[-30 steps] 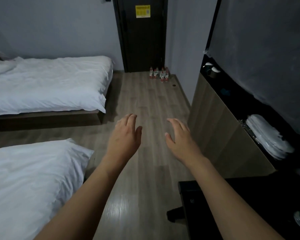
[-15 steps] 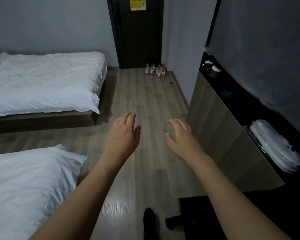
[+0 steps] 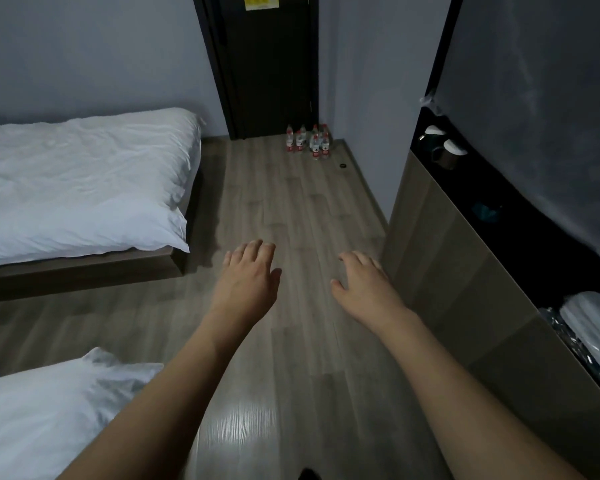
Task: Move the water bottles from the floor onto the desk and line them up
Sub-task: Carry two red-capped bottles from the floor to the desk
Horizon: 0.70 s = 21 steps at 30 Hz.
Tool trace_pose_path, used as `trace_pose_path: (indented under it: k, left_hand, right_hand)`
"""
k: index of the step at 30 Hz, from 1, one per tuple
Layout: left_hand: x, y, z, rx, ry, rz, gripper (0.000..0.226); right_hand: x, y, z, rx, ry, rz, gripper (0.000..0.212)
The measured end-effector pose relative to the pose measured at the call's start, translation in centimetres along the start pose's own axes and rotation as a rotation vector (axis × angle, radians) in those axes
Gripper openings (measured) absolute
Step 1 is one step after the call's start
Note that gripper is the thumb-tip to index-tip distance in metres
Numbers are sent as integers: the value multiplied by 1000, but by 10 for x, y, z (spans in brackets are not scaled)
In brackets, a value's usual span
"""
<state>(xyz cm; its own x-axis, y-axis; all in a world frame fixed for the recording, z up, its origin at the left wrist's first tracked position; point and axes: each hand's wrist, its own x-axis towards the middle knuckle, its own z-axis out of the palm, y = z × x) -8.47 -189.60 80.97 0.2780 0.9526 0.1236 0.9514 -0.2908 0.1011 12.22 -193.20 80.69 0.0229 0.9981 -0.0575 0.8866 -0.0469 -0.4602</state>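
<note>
Both hands are hanging in mid-air above the wooden floor (image 3: 302, 216), palms down: the left hand (image 3: 246, 282) and the right hand (image 3: 368, 289) are each showing fingers loosely spread and gripping nothing. The water bottles (image 3: 309, 142) are standing upright in a tight cluster on the floor at the foot of the dark door (image 3: 271, 64), well apart from both hands. The surface (image 3: 440, 244) is lying along the right wall, with two white beds (image 3: 80, 181) to the left.

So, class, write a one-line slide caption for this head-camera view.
Both empty hands, left and right, stretch toward water bottles clustered on the floor by the dark door.
</note>
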Motion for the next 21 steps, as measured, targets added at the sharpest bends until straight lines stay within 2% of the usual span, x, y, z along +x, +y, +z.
trace_pose_path:
  k: [12, 21]
  left_hand:
    - [124, -48, 0, 6, -30, -40, 46]
    - [264, -118, 24, -4, -61, -35, 48]
  right_hand:
    - [131, -22, -22, -88, -81, -2, 56]
    - [285, -48, -11, -124, -113, -4, 58]
